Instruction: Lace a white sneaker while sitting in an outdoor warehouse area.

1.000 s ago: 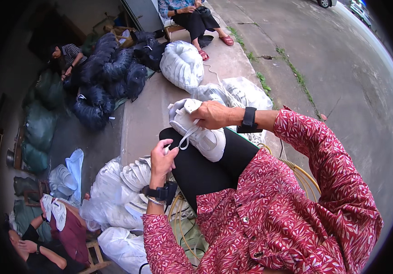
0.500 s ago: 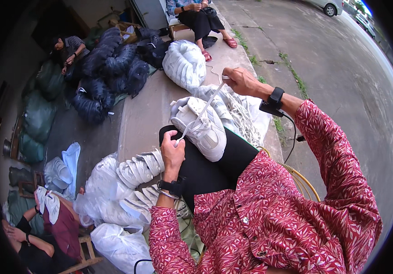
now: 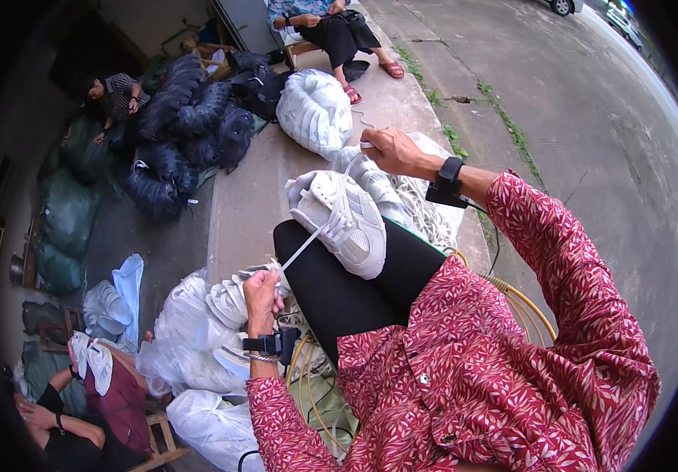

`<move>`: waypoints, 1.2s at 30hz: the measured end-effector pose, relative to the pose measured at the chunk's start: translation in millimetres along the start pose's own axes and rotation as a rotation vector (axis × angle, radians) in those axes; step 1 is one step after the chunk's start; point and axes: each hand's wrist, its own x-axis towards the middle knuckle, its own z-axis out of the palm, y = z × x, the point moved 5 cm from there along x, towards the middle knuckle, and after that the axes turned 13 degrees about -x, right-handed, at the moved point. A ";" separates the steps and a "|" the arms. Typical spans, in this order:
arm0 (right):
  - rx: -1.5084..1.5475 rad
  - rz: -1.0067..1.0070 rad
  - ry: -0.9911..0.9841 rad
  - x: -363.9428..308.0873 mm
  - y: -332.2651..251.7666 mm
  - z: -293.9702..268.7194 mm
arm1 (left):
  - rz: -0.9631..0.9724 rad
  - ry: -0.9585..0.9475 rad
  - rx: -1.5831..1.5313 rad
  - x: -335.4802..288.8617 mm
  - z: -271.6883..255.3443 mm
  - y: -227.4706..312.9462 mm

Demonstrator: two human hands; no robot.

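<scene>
A white and grey sneaker [image 3: 360, 236] rests on my black-trousered thighs, its toe toward me and its opening facing away. White lacing crosses its tongue. My left hand [image 3: 262, 297], left of the shoe, is closed on one end of the shoelace [image 3: 305, 248], which runs taut from the eyelets. Beyond the shoe, my right hand [image 3: 396, 151] pinches the lace's other part, its fingertips partly hidden. Both wrists carry black bands with small devices.
Bagged white shoe parts [image 3: 213, 311] lie at my left; a wrapped white bundle [image 3: 314, 112] and loose laces [image 3: 425, 206] lie ahead. Black bundles [image 3: 189, 118] are piled farther off. Yellow hoses [image 3: 524, 307] curve beside me. Other people sit ahead, far left and near left.
My left hand has pulled down and left, drawing the lace out longer. My right hand has come lower and to the left, nearer the shoe. The shoe stays on my lap.
</scene>
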 end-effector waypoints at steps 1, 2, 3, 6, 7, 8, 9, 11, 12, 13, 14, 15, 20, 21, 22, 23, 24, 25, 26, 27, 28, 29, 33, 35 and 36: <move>0.047 0.027 0.034 -0.5 -0.1 -1.3 | -0.002 -0.050 -0.075 -0.8 8.1 -0.3; 0.045 0.096 0.008 1.2 2.8 -0.9 | 0.019 -0.019 -0.072 -1.9 11.6 3.0; 0.070 0.060 0.043 0.6 0.4 -4.7 | 0.082 0.008 -0.109 -3.3 14.6 10.6; 0.206 0.243 -0.014 -4.5 5.2 -9.2 | 0.190 0.018 -0.140 -5.7 32.0 30.3; 0.222 0.203 0.011 -6.4 -1.1 -12.4 | 0.212 0.014 -0.119 -6.2 39.1 35.4; 0.228 0.184 -0.114 -9.5 -8.3 -7.7 | 0.221 -0.036 -0.093 -6.4 51.7 36.8; 0.232 0.165 -0.237 -12.8 -15.3 -4.1 | 0.229 -0.086 -0.059 -5.9 65.6 36.6; 0.294 -0.012 -0.277 -16.5 -47.5 3.3 | 0.237 -0.218 -0.022 -4.5 93.2 32.9; 0.312 -0.080 -0.350 -22.1 -60.5 7.1 | 0.289 -0.215 -0.016 -2.1 102.1 33.1; 0.297 -0.133 -0.384 -26.3 -70.9 9.4 | 0.310 -0.241 -0.011 1.0 110.4 32.3; 0.284 -0.150 -0.359 -26.0 -79.3 10.7 | 0.356 -0.188 0.056 4.1 112.0 33.3; 0.274 -0.194 -0.320 -25.5 -86.7 10.5 | 0.376 -0.177 0.064 7.9 114.0 33.9; 0.032 -0.405 -0.250 -15.6 -107.3 15.7 | 0.750 -0.098 0.534 8.1 121.0 45.0; -0.127 -0.402 -0.377 -15.3 -107.3 24.0 | 0.787 -0.084 0.649 6.8 122.6 44.9; -0.113 -0.408 -0.339 -16.0 -109.2 22.6 | 0.696 -0.083 0.658 9.5 120.7 41.1; -0.093 -0.424 -0.318 -16.8 -111.4 21.1 | 0.696 -0.084 0.657 8.9 120.8 41.0; -0.105 -0.457 -0.307 -19.4 -114.7 21.0 | 0.718 -0.091 0.636 7.5 121.1 40.9; -0.131 -0.484 -0.329 -21.8 -116.3 21.5 | 0.701 -0.096 0.626 7.7 121.0 40.4; -0.120 -0.494 -0.298 -23.7 -116.0 18.7 | 0.740 -0.095 0.611 5.8 121.4 41.3; -0.161 -0.506 -0.319 -26.0 -114.0 18.5 | 0.740 -0.089 0.641 5.9 121.8 41.3; -0.175 -0.543 -0.340 -28.1 -112.1 17.9 | 0.740 -0.085 0.672 5.7 121.9 41.5; -0.107 -0.385 -0.279 -21.3 -101.4 13.2 | 0.742 -0.085 0.672 5.6 121.7 41.6; 0.003 -0.269 -0.282 -16.4 -79.3 8.7 | 0.722 -0.133 0.686 5.8 121.0 41.4; 0.168 -0.102 -0.342 -15.7 -64.8 8.9 | 0.548 -0.203 0.563 10.7 118.3 35.3; 0.221 -0.080 -0.290 -14.6 -55.9 2.1 | 0.375 -0.308 0.296 11.3 115.2 28.7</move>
